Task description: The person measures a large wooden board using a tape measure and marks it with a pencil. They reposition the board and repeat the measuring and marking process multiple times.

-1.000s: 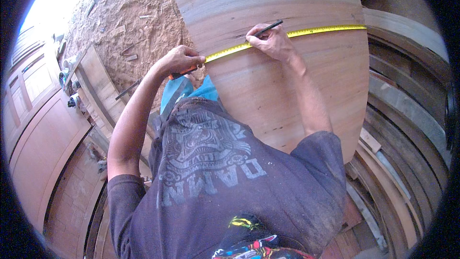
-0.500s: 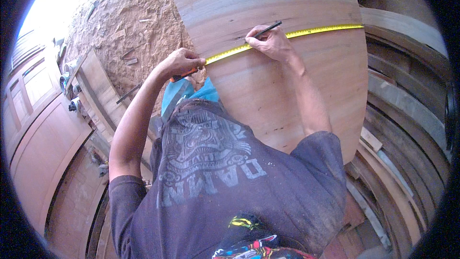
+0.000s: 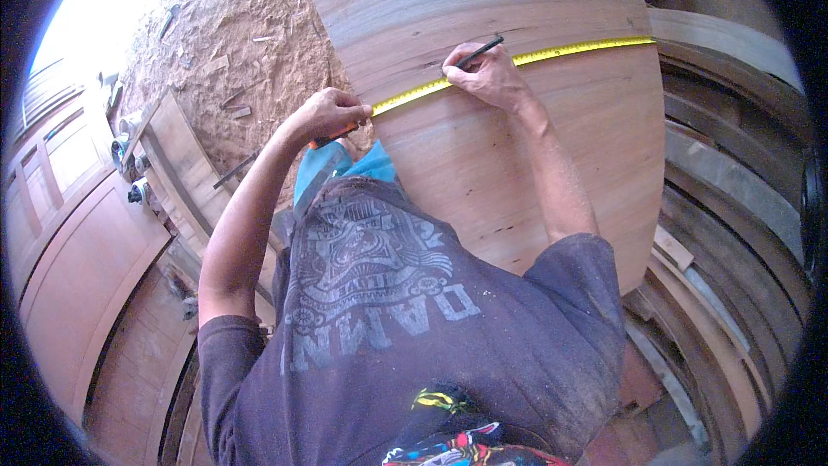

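Observation:
A yellow tape measure (image 3: 582,49) is stretched across a wide wooden panel (image 3: 517,173), from its left edge to its right edge. At the left edge my left hand (image 3: 330,112) is closed around the orange and black case of the tape. My right hand (image 3: 490,78) rests on the panel at the middle of the blade, pinching a dark pencil (image 3: 481,53). The pencil leans up and to the right; its tip is hidden by my fingers, close to the blade's far edge.
Sawdust and wood scraps (image 3: 237,110) cover the ground at the far left. Nearer on the left lean boards (image 3: 185,142) and panelled wooden doors (image 3: 86,250). Long planks (image 3: 733,190) are stacked to the right of the panel. Small power tools (image 3: 129,155) sit beside the boards.
The view has shifted very slightly. Both hands keep their places on the tape and the panel, with the pencil still in my right fingers.

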